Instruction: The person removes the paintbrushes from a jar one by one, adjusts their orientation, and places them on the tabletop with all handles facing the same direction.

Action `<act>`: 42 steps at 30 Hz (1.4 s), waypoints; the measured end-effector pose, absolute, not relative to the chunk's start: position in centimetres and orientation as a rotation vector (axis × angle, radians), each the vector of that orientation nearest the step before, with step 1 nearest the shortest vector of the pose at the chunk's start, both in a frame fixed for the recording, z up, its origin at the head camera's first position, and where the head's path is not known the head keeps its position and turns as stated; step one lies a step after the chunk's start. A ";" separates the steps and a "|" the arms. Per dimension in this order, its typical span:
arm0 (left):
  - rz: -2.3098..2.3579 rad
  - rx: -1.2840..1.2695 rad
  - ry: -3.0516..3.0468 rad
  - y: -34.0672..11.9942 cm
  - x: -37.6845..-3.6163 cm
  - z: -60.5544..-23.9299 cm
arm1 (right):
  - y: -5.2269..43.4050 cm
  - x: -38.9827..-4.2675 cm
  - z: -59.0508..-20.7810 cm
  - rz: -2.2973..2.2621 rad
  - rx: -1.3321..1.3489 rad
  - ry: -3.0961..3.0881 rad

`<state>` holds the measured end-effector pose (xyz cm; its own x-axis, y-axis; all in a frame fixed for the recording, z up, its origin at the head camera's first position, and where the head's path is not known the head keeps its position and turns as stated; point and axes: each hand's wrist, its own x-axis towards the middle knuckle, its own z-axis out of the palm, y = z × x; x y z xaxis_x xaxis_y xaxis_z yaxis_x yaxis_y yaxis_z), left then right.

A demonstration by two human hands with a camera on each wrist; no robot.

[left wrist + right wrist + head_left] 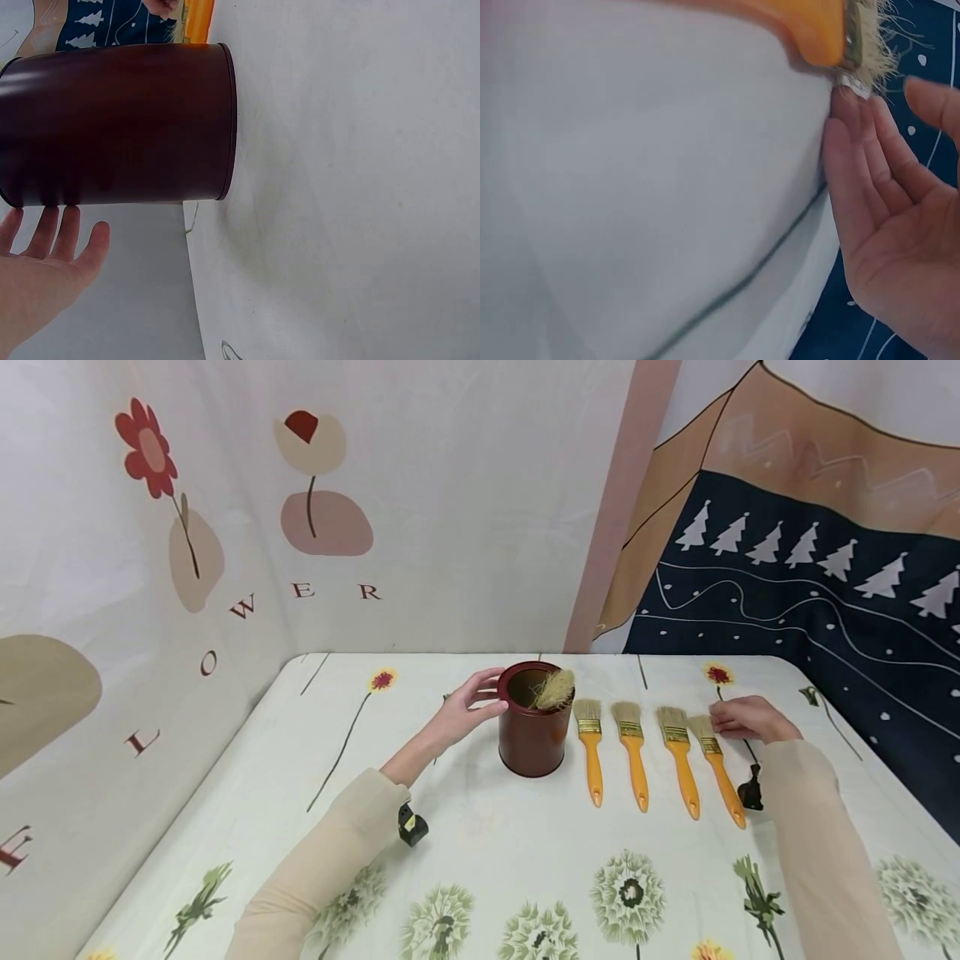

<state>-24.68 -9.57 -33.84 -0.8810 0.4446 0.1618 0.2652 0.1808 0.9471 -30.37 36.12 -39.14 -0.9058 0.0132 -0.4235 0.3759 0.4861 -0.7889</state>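
A dark red-brown can (532, 743) stands upright on the table, with a tuft of pale bristles (557, 690) sticking out over its right rim. My left hand (474, 700) is at the can's left side; in the left wrist view its fairly straight fingertips touch the wall. Right of the can, several flat paintbrushes with orange handles lie in a row, bristles away from me. Beside the rightmost paintbrush (724, 781) is my right hand (746, 718), its extended fingers touching the brush near the metal band, thumb apart in the right wrist view.
The other paintbrushes, such as the one nearest the can (592, 764), lie spaced apart. A white tablecloth (465, 827) printed with flowers covers the table. Printed curtains (450, 510) hang behind and at the sides. Each wrist wears a black device (412, 825).
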 end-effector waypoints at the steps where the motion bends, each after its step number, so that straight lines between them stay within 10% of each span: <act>1: 1.789 0.697 2.295 -9.6 -24.7 -33.8 | 36.2 -30.3 -39.0 -1.378 0.285 2.370; 31: 1.786 0.700 2.301 -9.5 -24.7 -33.9 | 36.2 -30.7 -40.4 -1.235 0.409 2.811; 42: 1.785 0.693 2.303 -9.6 -24.7 -33.9 | 38.1 -36.4 -45.1 -1.178 0.113 3.139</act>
<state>-24.72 -9.56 -33.86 -0.8829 0.4408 0.1622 0.2671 0.1871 0.9453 -36.35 38.14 -45.06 -0.9751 0.1366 0.1747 -0.0122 0.7538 -0.6570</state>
